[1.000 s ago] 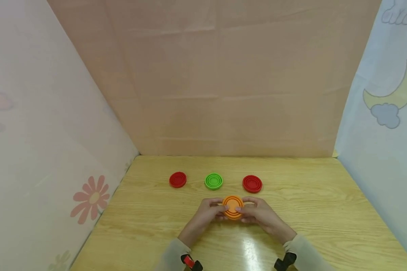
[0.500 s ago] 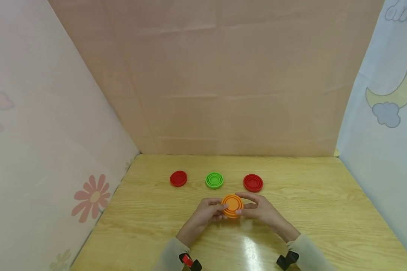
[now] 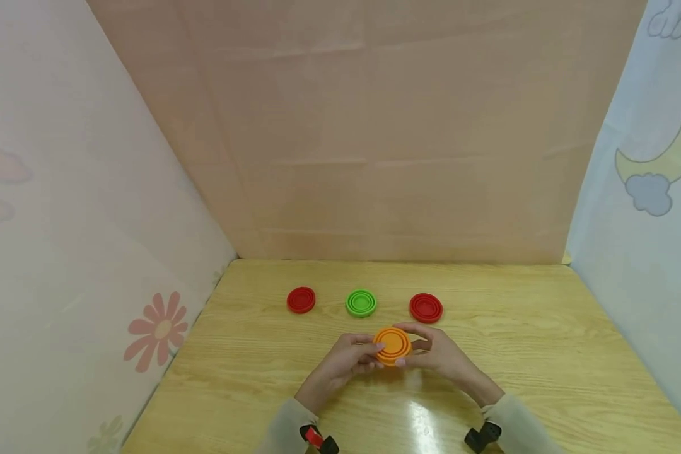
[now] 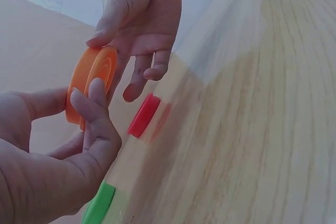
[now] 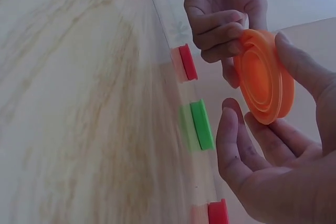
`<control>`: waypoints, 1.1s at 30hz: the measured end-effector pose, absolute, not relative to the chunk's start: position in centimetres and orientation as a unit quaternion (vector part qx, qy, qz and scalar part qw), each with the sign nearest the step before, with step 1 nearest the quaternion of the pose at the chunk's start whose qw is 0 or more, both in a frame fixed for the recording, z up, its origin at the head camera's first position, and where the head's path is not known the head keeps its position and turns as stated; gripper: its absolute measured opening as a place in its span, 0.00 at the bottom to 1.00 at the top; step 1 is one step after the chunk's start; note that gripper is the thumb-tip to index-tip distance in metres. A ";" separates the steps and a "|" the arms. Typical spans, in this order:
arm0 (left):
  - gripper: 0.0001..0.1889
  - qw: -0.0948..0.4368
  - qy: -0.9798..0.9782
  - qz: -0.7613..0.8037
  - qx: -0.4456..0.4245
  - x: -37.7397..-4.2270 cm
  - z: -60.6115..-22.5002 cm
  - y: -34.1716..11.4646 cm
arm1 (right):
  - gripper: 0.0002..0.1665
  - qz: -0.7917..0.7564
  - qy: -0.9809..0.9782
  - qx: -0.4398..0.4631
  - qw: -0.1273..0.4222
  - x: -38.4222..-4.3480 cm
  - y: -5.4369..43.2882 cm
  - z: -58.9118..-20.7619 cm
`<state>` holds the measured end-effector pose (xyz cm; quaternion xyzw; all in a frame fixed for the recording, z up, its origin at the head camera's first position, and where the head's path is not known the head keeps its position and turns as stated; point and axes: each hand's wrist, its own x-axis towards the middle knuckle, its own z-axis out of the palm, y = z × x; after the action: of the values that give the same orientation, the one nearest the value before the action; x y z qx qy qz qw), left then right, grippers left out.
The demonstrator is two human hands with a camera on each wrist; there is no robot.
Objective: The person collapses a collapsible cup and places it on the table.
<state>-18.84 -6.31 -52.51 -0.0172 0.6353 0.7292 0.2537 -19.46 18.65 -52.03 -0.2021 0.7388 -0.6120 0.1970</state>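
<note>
An orange collapsible cup (image 3: 393,344), folded flat with concentric rings, is held up above the table between both hands. My left hand (image 3: 347,360) pinches it at its left side, thumb on the ringed face and fingers behind. My right hand (image 3: 439,357) spans its right side, with the index finger at the upper rim and the thumb at the lower rim. In the right wrist view the right thumb (image 5: 299,61) presses the edge of the orange cup (image 5: 265,77), fingertips at its opposite edge. The left wrist view shows the cup (image 4: 92,85) tilted on edge.
Behind the hands, a red folded cup (image 3: 301,300), a green one (image 3: 361,303) and another red one (image 3: 426,308) lie in a row on the wooden table (image 3: 232,366). A brown backdrop (image 3: 374,157) stands behind, with patterned white panels at both sides.
My right thumb has slid from the cup's face down to its lower rim, and the right index finger has moved over the top edge. The left hand keeps its pinch.
</note>
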 end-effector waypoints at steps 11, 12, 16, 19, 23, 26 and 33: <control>0.15 0.249 0.661 0.708 0.010 -18.9 -52.5 -6.3 | 0.39 -0.634 0.733 -0.145 0.197 -19.4 18.4 -52.4; 0.16 0.247 0.666 0.704 0.013 -18.9 -52.5 -6.3 | 0.39 -0.633 0.736 -0.142 0.193 -19.3 18.4 -52.4; 0.19 0.236 0.694 0.679 0.029 -19.0 -52.5 -6.4 | 0.38 -0.633 0.740 -0.124 0.189 -19.2 18.4 -52.5; 0.21 0.228 0.715 0.659 0.044 -19.0 -52.5 -6.6 | 0.36 -0.643 0.732 -0.111 0.197 -19.2 18.4 -52.6; 0.26 0.219 0.728 0.647 0.067 -18.9 -52.5 -7.1 | 0.36 -0.654 0.720 -0.103 0.208 -19.3 18.5 -52.5; 0.30 0.198 0.736 0.642 0.083 -18.9 -52.4 -7.4 | 0.36 -0.656 0.718 -0.098 0.212 -19.4 18.6 -52.2; 0.23 0.111 0.768 0.620 0.111 -18.8 -52.3 -7.6 | 0.36 -0.661 0.708 -0.095 0.231 -19.5 18.6 -51.8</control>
<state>-18.75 -7.60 -52.26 0.1108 0.7684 0.6203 0.1115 -19.52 18.58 -51.78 -0.0952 0.7076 -0.6609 0.2310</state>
